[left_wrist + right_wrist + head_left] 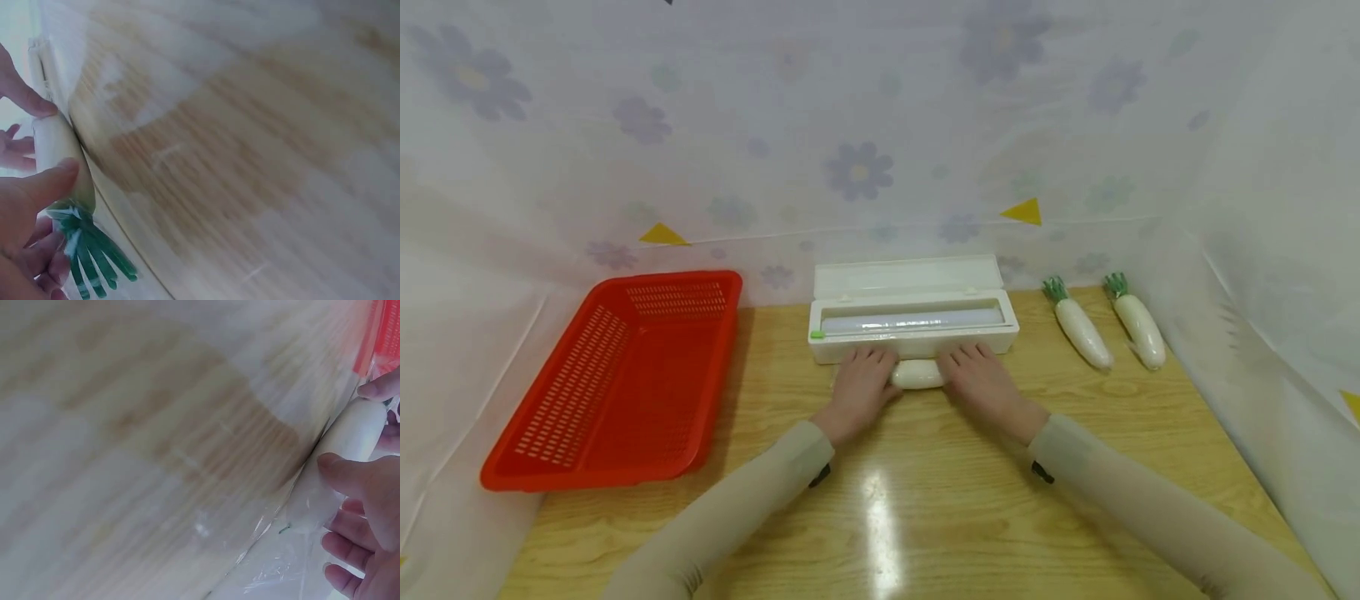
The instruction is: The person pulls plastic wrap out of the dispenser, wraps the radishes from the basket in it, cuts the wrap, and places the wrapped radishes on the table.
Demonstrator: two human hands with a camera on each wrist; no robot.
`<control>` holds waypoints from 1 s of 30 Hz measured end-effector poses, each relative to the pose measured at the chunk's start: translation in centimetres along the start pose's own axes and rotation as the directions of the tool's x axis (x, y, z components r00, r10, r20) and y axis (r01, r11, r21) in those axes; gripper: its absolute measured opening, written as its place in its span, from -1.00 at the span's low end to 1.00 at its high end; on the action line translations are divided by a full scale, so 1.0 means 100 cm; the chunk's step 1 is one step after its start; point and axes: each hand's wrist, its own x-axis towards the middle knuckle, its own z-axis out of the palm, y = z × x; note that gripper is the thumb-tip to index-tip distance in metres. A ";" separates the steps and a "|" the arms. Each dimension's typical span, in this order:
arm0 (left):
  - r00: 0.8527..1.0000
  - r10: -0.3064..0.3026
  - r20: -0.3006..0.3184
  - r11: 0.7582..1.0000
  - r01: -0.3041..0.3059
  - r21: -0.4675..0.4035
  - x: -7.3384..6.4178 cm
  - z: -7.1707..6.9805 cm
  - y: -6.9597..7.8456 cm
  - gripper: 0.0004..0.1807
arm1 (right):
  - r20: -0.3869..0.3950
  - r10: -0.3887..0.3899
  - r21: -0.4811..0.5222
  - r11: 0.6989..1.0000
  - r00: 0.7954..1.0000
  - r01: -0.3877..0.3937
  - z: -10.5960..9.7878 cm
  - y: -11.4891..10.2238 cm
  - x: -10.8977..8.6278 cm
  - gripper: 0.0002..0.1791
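Note:
A white radish (917, 375) with green leaf stalks (100, 259) lies sideways on the table, just in front of a white cling film box (913, 340). My left hand (862, 385) grips its leafy end, with the thumb on the near side and the fingers behind. At the plain end my right hand (985, 385) holds it the same way. Clear film (275, 575) stretches past that end in the right wrist view. The box's lid (907, 277) is up, and a roll of film (913, 320) shows inside.
On the left stands a red plastic basket (706, 400). Two more white radishes lie at the back right, one radish (1082, 333) left of the other radish (1139, 329). Flowered white cloth (859, 225) hangs behind the wooden table (955, 508) and at both sides.

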 end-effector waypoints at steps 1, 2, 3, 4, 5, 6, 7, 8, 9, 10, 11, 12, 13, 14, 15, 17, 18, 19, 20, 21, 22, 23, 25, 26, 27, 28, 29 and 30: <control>1.000 -0.003 0.000 1.000 0.003 -0.002 0.000 -0.001 0.000 -0.57 | 0.000 0.002 -0.004 1.000 1.000 -0.002 0.001 0.001 0.001 -0.72; 1.000 -0.002 -0.003 1.000 0.002 0.005 0.001 -0.001 -0.001 -0.57 | 0.005 0.004 -0.009 1.000 1.000 -0.004 0.002 0.003 0.001 -0.71; 1.000 -0.001 -0.005 1.000 0.001 0.013 0.001 -0.001 -0.001 -0.57 | 0.008 0.004 -0.012 1.000 1.000 -0.004 0.003 0.004 0.002 -0.71; 1.000 0.001 -0.010 1.000 -0.001 0.023 0.001 -0.001 -0.002 -0.56 | 0.011 0.002 -0.013 1.000 1.000 -0.002 0.004 0.005 0.002 -0.71; 1.000 0.001 -0.012 0.999 -0.001 0.035 0.002 -0.001 -0.002 -0.56 | 0.012 0.002 -0.010 1.000 1.000 -0.002 0.005 0.006 0.003 -0.70; 1.000 0.001 -0.013 0.999 0.000 0.048 0.002 -0.001 -0.003 -0.55 | 0.012 0.002 -0.009 1.000 1.000 -0.002 0.005 0.007 0.003 -0.70; 1.000 0.001 -0.011 0.998 -0.001 0.058 0.002 -0.001 -0.003 -0.54 | 0.010 0.003 -0.002 1.000 1.000 -0.003 0.006 0.008 0.003 -0.69; 1.000 0.002 -0.010 0.998 -0.002 0.070 0.003 -0.001 -0.003 -0.53 | 0.007 0.008 0.009 1.000 1.000 -0.009 0.006 0.009 0.003 -0.69; 1.000 0.004 -0.011 0.997 -0.003 0.075 0.003 0.000 -0.004 -0.52 | 0.003 0.014 0.018 1.000 1.000 -0.014 0.007 0.009 0.004 -0.68; 1.000 0.006 -0.011 0.997 -0.005 0.076 0.004 0.000 -0.004 -0.52 | -0.001 0.020 0.030 0.999 1.000 -0.020 0.007 0.010 0.004 -0.66; 1.000 0.007 -0.010 0.997 -0.006 0.075 0.004 0.000 -0.004 -0.52 | -0.006 0.025 0.038 0.999 1.000 -0.025 0.008 0.011 0.004 -0.64; 1.000 0.008 -0.013 0.998 -0.007 0.067 0.004 0.000 -0.005 -0.52 | -0.009 0.028 0.042 0.999 1.000 -0.027 0.008 0.012 0.004 -0.63; 1.000 0.009 -0.015 0.998 -0.008 0.061 0.005 0.000 -0.005 -0.53 | -0.015 0.028 0.051 0.998 0.999 -0.028 0.008 0.012 0.004 -0.61; 1.000 0.010 -0.022 0.999 -0.009 0.049 0.005 0.000 -0.006 -0.55 | -0.020 0.027 0.055 0.998 0.999 -0.026 0.007 0.013 0.004 -0.60; 0.999 0.014 -0.031 0.999 -0.012 0.039 0.006 0.000 -0.006 -0.58 | -0.024 0.024 0.059 0.998 0.999 -0.023 0.007 0.013 0.005 -0.61; 0.999 0.016 -0.043 1.000 -0.015 0.024 0.006 -0.001 -0.006 -0.65 | -0.037 0.019 0.057 0.998 0.999 -0.017 0.006 0.014 0.005 -0.61; 0.999 0.018 -0.051 1.000 -0.018 0.018 0.006 -0.001 -0.006 -0.68 | -0.042 0.019 0.057 0.998 0.999 -0.017 0.005 0.014 0.006 -0.62; 0.998 0.020 -0.055 1.000 -0.019 0.017 0.006 -0.001 -0.006 -0.70 | -0.049 0.019 0.059 0.998 0.999 -0.016 0.005 0.015 0.006 -0.63; 0.998 0.022 -0.059 1.000 -0.021 0.014 0.006 -0.002 -0.007 -0.71 | -0.051 0.019 0.056 0.998 0.998 -0.017 0.005 0.015 0.006 -0.64; 0.998 0.022 -0.060 1.000 -0.021 0.017 0.006 -0.002 -0.007 -0.72 | -0.051 0.021 0.053 0.998 0.998 -0.018 0.005 0.016 0.007 -0.65; 0.998 0.021 -0.056 1.000 -0.020 0.019 0.005 -0.001 -0.007 -0.72 | -0.050 0.021 0.045 0.999 0.999 -0.019 0.004 0.016 0.007 -0.64; 0.998 0.018 -0.054 1.000 -0.017 0.022 0.005 -0.001 -0.007 -0.72 | -0.046 0.022 0.043 0.999 0.999 -0.020 0.005 0.016 0.007 -0.65; 0.999 0.010 -0.049 0.999 -0.008 0.032 0.004 0.000 -0.007 -0.70 | -0.035 0.023 0.040 0.999 0.999 -0.021 0.005 0.016 0.006 -0.65; 0.999 0.003 -0.047 0.999 -0.002 0.036 0.004 0.001 -0.007 -0.68 | -0.024 0.025 0.040 0.999 0.999 -0.024 0.006 0.016 0.006 -0.65; 0.999 -0.003 -0.045 0.999 0.005 0.037 0.003 0.001 -0.007 -0.66 | -0.013 0.029 0.043 0.999 0.999 -0.029 0.006 0.015 0.006 -0.64; 0.999 -0.009 -0.048 0.999 0.011 0.040 0.003 0.002 -0.006 -0.64 | -0.004 0.034 0.047 0.998 0.999 -0.034 0.007 0.015 0.005 -0.64; 0.999 -0.015 -0.048 0.999 0.017 0.041 0.002 0.003 -0.006 -0.62 | 0.006 0.038 0.051 0.998 0.999 -0.039 0.007 0.014 0.004 -0.64; 0.999 -0.020 -0.049 0.999 0.022 0.045 0.002 0.004 -0.006 -0.60 | 0.014 0.042 0.055 0.998 0.999 -0.042 0.007 0.014 0.004 -0.62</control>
